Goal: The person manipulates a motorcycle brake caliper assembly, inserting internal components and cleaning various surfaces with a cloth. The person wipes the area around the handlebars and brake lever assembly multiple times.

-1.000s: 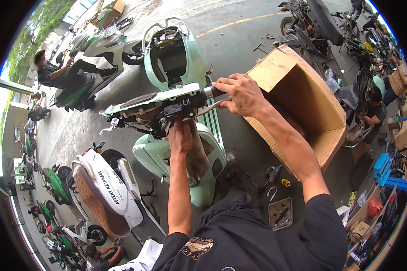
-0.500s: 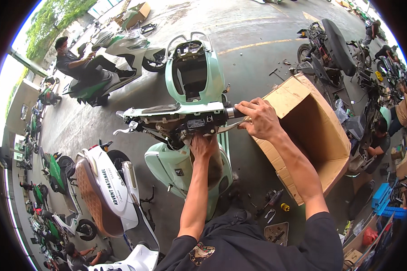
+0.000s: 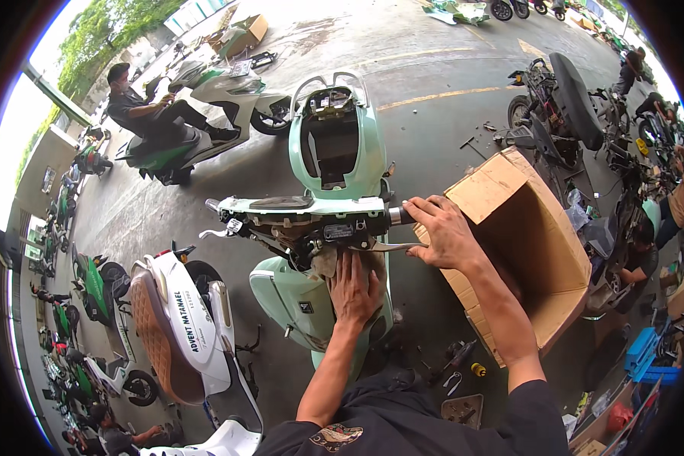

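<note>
A mint-green scooter stands in front of me, its handlebar stripped of covers, with parts and cables exposed. My right hand is closed at the right end: fingers over the dark handlebar grip, thumb by the silver brake lever. Below the bar, my left hand lies with fingers stretched out, back of the hand up, against the scooter's body. Its fingertips reach just under the black reservoir. What its palm touches is hidden. The left brake lever sticks out free.
An open cardboard box stands close on my right. A white scooter with a brown seat is on my left. Tools and a yellow bottle lie on the floor near me. Another person sits on a scooter at the far left.
My left hand has drawn back from beneath the handlebar, and its fingers now show, stretched out. My right hand stays at the grip and lever. The whole view has shifted slightly.
</note>
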The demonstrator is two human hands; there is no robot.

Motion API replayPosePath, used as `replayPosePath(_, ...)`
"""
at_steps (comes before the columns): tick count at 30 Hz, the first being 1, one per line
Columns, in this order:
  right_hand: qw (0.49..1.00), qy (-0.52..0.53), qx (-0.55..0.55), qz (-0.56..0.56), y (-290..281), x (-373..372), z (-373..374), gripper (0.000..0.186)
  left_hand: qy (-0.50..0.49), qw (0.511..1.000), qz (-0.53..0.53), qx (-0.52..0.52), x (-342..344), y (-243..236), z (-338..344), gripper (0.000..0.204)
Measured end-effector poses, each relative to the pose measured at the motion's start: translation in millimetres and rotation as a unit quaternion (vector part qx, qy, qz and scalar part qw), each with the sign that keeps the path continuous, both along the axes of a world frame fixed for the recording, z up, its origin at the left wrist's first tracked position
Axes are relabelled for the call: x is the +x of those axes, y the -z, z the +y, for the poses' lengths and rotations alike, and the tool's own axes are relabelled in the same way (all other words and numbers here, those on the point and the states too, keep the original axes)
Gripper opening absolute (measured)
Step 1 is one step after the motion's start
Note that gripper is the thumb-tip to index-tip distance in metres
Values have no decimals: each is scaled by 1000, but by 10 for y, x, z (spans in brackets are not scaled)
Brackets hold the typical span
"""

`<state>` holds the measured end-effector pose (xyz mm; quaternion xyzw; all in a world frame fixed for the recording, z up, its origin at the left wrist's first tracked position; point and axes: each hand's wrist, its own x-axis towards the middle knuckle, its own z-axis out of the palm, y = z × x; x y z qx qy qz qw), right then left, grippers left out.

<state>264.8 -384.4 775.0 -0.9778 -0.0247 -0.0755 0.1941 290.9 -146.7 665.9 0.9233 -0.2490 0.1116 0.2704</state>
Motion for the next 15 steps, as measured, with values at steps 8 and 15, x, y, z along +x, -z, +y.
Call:
replayPosePath(8,999,-8,-5,-37,56,74,-42,74,-21,995,83,58,382,-62,-153,64)
replayPosePath(15,999,-23,-31,-24,20,-7,0,82,27,995,57,76,257,-235,112,61)
